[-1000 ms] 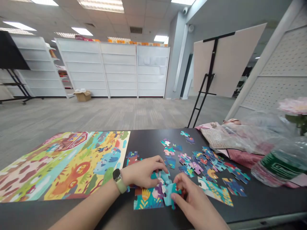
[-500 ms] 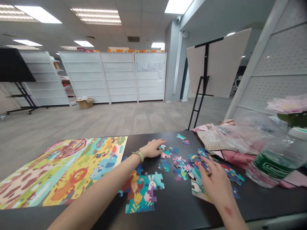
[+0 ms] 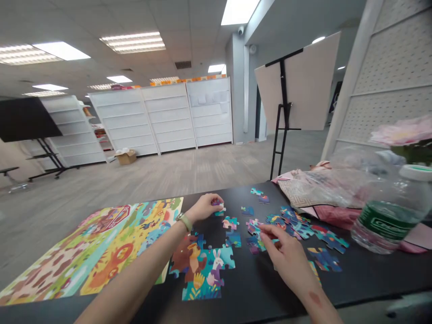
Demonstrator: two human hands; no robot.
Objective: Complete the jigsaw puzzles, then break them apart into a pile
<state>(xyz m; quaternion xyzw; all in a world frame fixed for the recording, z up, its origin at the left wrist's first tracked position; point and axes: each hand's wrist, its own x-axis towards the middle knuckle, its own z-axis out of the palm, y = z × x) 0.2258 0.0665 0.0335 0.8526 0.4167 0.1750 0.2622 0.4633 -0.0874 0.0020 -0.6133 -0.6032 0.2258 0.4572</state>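
My left hand point(image 3: 206, 207), with a pale green band at its wrist, is closed with thumb and fingertips on a small puzzle piece point(image 3: 220, 209), which they partly cover. My right hand point(image 3: 283, 247) reaches over loose pieces, thumb and index finger extended, fingertips touching a pink and purple puzzle piece point(image 3: 253, 226). Nothing shows lifted in it. Below my left hand lies a joined puzzle section point(image 3: 202, 272) with a bear and a white rabbit. A pink-and-teal piece point(image 3: 230, 222) and a blue piece point(image 3: 233, 239) lie between the hands. Another section is partly hidden under my right hand.
A colourful printed animal sheet point(image 3: 124, 252) covers the table's left side. More puzzle pieces point(image 3: 326, 259) lie right of my right hand. On the right stand a water bottle point(image 3: 384, 225), clear plastic wrapping point(image 3: 334, 184) and a pink flower point(image 3: 401, 132).
My left hand has gone from lying spread near the pieces to pinching one, drawing it slightly left. My right hand has moved left from the section it covered. The view has tilted a little.
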